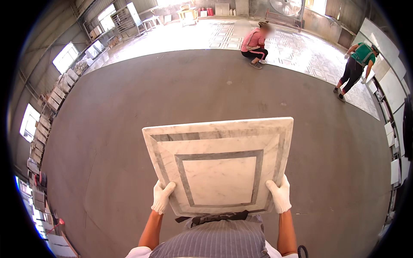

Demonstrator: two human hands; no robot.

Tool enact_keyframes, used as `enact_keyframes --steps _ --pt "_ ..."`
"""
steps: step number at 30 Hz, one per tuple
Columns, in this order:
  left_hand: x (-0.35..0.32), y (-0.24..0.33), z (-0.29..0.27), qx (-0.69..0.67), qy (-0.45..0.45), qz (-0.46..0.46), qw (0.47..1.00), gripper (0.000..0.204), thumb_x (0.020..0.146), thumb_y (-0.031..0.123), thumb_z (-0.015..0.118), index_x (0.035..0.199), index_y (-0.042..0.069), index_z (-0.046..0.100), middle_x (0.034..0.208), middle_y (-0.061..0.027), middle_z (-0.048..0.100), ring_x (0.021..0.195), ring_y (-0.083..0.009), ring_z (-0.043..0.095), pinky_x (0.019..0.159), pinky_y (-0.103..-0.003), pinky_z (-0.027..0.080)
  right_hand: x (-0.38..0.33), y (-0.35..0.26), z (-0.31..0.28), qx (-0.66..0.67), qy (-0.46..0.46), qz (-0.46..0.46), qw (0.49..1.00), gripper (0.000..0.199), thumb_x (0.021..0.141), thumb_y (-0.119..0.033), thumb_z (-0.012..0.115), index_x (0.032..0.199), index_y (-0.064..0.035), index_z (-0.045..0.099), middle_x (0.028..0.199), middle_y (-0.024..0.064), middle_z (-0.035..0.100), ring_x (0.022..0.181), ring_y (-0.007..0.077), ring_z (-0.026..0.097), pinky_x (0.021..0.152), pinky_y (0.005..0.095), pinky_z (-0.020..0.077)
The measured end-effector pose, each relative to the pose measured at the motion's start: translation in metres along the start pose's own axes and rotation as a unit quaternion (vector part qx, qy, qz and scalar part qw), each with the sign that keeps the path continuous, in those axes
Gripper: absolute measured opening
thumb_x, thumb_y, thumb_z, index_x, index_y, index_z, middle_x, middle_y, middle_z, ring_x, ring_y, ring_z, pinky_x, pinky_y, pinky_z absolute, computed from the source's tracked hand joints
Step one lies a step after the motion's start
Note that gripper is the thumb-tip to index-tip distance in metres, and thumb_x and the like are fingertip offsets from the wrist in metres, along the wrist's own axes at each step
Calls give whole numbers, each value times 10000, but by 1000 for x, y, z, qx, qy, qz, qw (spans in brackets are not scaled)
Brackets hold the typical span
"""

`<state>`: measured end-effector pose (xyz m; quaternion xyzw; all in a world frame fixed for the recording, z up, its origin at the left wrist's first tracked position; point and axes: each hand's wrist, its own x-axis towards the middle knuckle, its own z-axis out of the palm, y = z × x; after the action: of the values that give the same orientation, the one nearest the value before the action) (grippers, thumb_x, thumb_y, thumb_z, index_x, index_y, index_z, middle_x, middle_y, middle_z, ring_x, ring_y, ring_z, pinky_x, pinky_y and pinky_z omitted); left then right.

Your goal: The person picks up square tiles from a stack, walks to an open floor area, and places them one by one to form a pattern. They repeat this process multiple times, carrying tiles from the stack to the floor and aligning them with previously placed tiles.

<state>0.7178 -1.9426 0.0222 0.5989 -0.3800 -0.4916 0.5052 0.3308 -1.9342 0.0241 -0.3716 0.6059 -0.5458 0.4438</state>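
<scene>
A square marble tile (219, 180), white with grey inlaid bands forming nested squares, is held in front of my body, its lower edge close to my striped apron (211, 238). My left hand (162, 196), in a white knit glove, grips the left edge with the thumb on the face. Gripping the right edge the same way is my gloved right hand (280, 194). The fingers of both hands are hidden behind the tile. Its far edge tilts up and away from me.
A brown-grey floor (112, 129) surrounds me. Patterned tiles (297, 47) lie across its far side. There a person in pink (254, 43) squats, and a person in green (359, 60) bends over at the right. Stacked slabs (56, 96) line the left wall; panels (393, 90) lean at the right.
</scene>
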Motion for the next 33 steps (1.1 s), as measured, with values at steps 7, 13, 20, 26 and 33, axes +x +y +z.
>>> enact_keyframes --steps 7,13,20,26,33 --pt "21 -4 -14 8 34 0 999 393 851 174 644 1175 -36 570 1009 -82 671 813 -132 618 714 -277 498 44 -18 25 -20 -41 6 999 386 797 -113 714 1134 18 580 1006 74 657 909 144 606 808 310 500" --pt "31 7 -15 -24 9 10 1000 404 850 149 641 1196 -44 561 1080 -105 668 947 -163 631 863 -316 501 35 -25 33 -19 -23 17 999 388 799 -111 709 1142 15 578 1009 72 657 909 142 606 813 313 500" --pt "76 21 -26 -8 -67 34 997 380 853 145 639 1182 -31 568 1066 -87 668 933 -160 629 847 -308 500 13 -12 51 30 42 -16 999 400 803 -103 697 1163 18 570 1028 76 657 916 144 610 818 311 500" --pt "127 21 -34 2 -116 45 992 390 848 162 643 1180 -28 573 1056 -82 669 913 -151 626 828 -295 497 11 3 84 56 96 1 994 403 810 -112 700 1167 20 567 1038 79 654 924 142 609 816 310 500" --pt "146 24 -37 9 -131 41 990 424 844 181 624 1196 -46 556 1078 -81 655 927 -157 616 844 -303 484 16 13 94 51 111 -4 992 375 812 -123 708 1131 21 573 1014 71 655 908 139 607 806 303 498"
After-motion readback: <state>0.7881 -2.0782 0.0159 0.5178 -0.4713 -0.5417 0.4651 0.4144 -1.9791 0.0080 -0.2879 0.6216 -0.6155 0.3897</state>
